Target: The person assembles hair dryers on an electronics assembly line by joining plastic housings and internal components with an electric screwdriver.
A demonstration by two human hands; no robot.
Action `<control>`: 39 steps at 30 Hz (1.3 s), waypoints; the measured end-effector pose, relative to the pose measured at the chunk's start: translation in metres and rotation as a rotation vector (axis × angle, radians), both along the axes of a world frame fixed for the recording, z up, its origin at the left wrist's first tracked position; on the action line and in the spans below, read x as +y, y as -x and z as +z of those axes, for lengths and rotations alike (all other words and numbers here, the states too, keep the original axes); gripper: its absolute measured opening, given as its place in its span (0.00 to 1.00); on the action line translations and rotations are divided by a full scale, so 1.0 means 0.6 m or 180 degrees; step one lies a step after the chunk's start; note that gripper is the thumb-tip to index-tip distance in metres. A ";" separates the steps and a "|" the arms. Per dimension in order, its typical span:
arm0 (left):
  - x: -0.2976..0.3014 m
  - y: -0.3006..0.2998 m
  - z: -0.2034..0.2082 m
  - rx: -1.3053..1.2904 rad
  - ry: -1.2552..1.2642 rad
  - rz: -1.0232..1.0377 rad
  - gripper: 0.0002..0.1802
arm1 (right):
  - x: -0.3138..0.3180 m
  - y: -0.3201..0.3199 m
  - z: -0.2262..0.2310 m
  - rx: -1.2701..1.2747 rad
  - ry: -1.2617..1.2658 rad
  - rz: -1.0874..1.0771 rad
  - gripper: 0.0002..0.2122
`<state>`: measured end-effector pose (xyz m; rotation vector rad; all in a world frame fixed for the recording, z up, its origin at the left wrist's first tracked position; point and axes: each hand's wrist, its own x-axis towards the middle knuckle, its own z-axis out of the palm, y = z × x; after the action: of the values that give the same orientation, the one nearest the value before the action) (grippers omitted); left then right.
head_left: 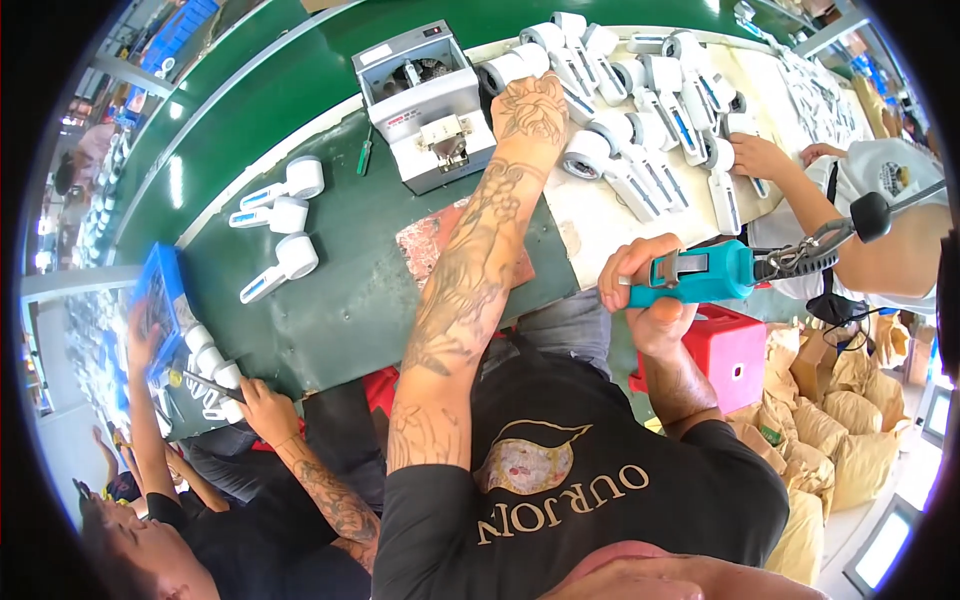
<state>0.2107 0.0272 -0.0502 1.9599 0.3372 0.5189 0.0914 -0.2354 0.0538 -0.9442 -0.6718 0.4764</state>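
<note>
I log: right hand (656, 324) gripping power screwdriver (708, 272); left hand (530, 106), grip hidden, seemingly fetching white housing (508, 68), table's (350, 265) far edge; lift probably next.

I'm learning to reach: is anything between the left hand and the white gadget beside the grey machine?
Nothing visible: the left hand overlaps the white gadget in this view; whether it grips is hidden.
</note>
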 end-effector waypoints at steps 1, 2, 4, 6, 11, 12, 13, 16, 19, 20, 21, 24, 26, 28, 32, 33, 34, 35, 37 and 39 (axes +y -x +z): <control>-0.024 0.023 0.037 0.0170 -0.1296 0.0048 0.19 | -0.004 -0.011 -0.007 -0.0026 0.0031 -0.0070 0.35; -0.103 0.006 0.085 0.0150 -0.2527 -0.0227 0.17 | -0.041 -0.034 -0.015 -0.0029 0.0140 -0.0483 0.35; -0.110 0.131 0.179 -0.0260 -0.2910 0.0127 0.17 | -0.023 -0.030 -0.005 -0.0016 0.0083 -0.0447 0.36; -0.104 0.208 0.211 0.0602 -0.2164 -0.0048 0.18 | -0.010 -0.029 -0.008 0.0019 0.0065 -0.0426 0.36; -0.071 0.328 0.160 0.0271 -0.2038 0.0178 0.19 | 0.019 -0.026 -0.006 -0.0085 0.0098 -0.0274 0.35; -0.068 0.339 0.146 0.0434 -0.1985 0.0179 0.17 | 0.026 -0.022 -0.005 -0.0057 0.0073 -0.0416 0.35; -0.067 0.347 0.134 0.0455 -0.1959 0.0188 0.17 | 0.030 -0.022 -0.003 -0.0100 0.0153 -0.0325 0.35; -0.075 0.352 0.122 0.0165 -0.1702 0.0243 0.14 | 0.059 -0.017 0.020 -0.0284 0.0586 -0.0309 0.37; -0.068 0.357 0.118 0.0139 -0.1560 0.0181 0.14 | 0.087 -0.026 0.042 -0.0358 0.0541 -0.0440 0.39; -0.067 0.355 0.120 0.0118 -0.1549 0.0187 0.14 | 0.098 -0.032 0.050 -0.0450 0.0538 -0.0551 0.41; -0.064 0.355 0.122 0.0151 -0.1453 0.0150 0.14 | 0.112 -0.040 0.055 -0.0418 0.0456 -0.0475 0.41; -0.056 0.353 0.125 0.0170 -0.1402 0.0138 0.13 | 0.167 -0.067 0.061 -0.0506 0.0238 -0.0424 0.42; -0.044 0.345 0.123 0.0086 -0.1385 0.0094 0.14 | 0.212 -0.092 0.050 -0.0631 -0.0081 -0.0289 0.24; -0.026 0.335 0.114 0.0069 -0.1490 0.0049 0.14 | 0.261 -0.086 0.063 -0.0908 0.0342 -0.0781 0.31; -0.015 0.328 0.094 -0.0037 -0.1649 0.0009 0.17 | 0.321 -0.113 0.048 -0.1219 0.0197 -0.0517 0.23; -0.014 0.329 0.091 -0.0099 -0.1650 -0.0027 0.19 | 0.335 -0.111 0.045 -0.1140 0.0130 -0.0516 0.20; -0.014 0.336 0.087 -0.0067 -0.1806 -0.0165 0.21 | 0.347 -0.111 0.038 -0.1059 0.0067 -0.0517 0.17; -0.017 0.340 0.089 -0.0067 -0.1801 -0.0157 0.21 | 0.352 -0.117 0.031 -0.1274 0.0241 -0.0419 0.20; -0.030 0.347 0.095 -0.0123 -0.1798 -0.0082 0.22 | 0.359 -0.122 0.013 -0.1299 0.0260 -0.0394 0.20; -0.035 0.351 0.098 -0.0057 -0.1824 -0.0067 0.23 | 0.363 -0.124 0.001 -0.1327 0.0181 -0.0336 0.18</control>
<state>-0.0001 0.0064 0.0083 2.5043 0.1635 0.6712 0.1659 -0.0175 0.0544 -1.1402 -0.9819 0.2047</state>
